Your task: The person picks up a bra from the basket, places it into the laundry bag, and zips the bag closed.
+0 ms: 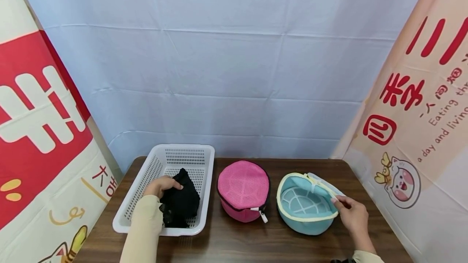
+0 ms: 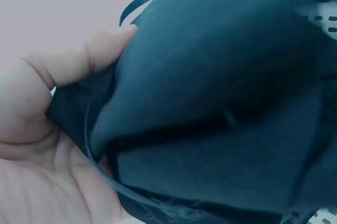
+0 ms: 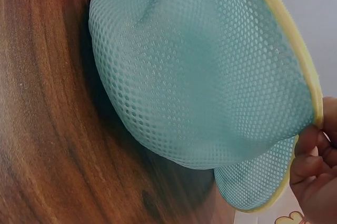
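My left hand (image 1: 162, 186) grips a black bra (image 1: 181, 204) over the white plastic basket (image 1: 211, 165). Up close in the left wrist view, the thumb lies along the edge of a smooth cup of the bra (image 2: 210, 77), and a thin strap loops across the palm. On the right, my right hand (image 1: 352, 216) pinches the yellow-trimmed rim of a teal mesh laundry bag (image 1: 305, 225). That bag stands with its top unzipped and its lid folded back. The right wrist view shows the teal bag's mesh side (image 3: 195, 77) and the fingertips (image 3: 308, 166) on its trim.
Between the basket and the teal bag stands a round pink mesh laundry bag (image 1: 244, 186), its lid on and a white zip pull at the front. All rest on a dark wooden table (image 1: 234, 246). A pale blue cloth (image 1: 226, 72) hangs behind, with printed cloths at both sides.
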`<state>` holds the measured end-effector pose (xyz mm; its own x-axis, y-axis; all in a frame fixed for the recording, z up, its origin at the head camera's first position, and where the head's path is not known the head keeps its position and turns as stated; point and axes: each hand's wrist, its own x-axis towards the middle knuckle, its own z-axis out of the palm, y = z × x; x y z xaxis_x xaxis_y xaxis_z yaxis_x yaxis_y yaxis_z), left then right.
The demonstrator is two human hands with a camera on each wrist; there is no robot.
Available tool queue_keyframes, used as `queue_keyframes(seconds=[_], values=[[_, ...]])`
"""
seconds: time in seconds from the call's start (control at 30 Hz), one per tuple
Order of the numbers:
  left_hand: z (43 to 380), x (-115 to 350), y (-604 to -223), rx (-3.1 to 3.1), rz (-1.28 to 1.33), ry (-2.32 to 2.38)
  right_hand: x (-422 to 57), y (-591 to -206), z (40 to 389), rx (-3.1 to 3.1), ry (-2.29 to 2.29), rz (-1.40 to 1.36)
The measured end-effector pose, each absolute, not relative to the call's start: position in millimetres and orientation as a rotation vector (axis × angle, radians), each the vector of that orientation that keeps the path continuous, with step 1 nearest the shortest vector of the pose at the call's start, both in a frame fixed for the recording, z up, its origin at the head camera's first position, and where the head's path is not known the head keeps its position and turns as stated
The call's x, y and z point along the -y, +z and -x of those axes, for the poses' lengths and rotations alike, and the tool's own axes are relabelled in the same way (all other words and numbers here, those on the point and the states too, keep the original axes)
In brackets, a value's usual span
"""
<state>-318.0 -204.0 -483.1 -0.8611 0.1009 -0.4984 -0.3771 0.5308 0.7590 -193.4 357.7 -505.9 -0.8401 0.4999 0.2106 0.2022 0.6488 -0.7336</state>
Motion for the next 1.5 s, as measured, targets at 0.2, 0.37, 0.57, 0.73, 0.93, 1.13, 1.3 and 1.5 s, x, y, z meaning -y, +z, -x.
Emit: queue_keyframes(seconds=[0.2, 0.37, 0.57, 0.73, 0.93, 1.13, 1.3, 1.5], values=[[310, 202, -480, -2.282, 0.209, 1.404, -355, -505, 191, 2.477, 1.038, 0.564], [299, 199, -478, -2.274, 0.178, 1.549, -354, -503, 189, 2.479, 1.151, 0.58], [292, 194, -474, -2.276, 0.067, 1.648, -353, -501, 189, 2.482, 1.299, 0.593], [287, 190, -470, -2.317, -0.027, 1.707, -354, -500, 189, 2.499, 1.315, 0.598], [281, 183, -463, -2.417, -0.056, 1.743, -355, -500, 190, 2.521, 1.299, 0.573], [281, 178, -457, -2.5, -0.091, 1.793, -357, -501, 192, 2.543, 1.241, 0.563], [275, 172, -447, -2.558, -0.102, 1.816, -356, -501, 193, 2.546, 1.16, 0.545], [269, 164, -435, -2.64, -0.123, 1.803, -354, -501, 195, 2.532, 1.116, 0.557]])
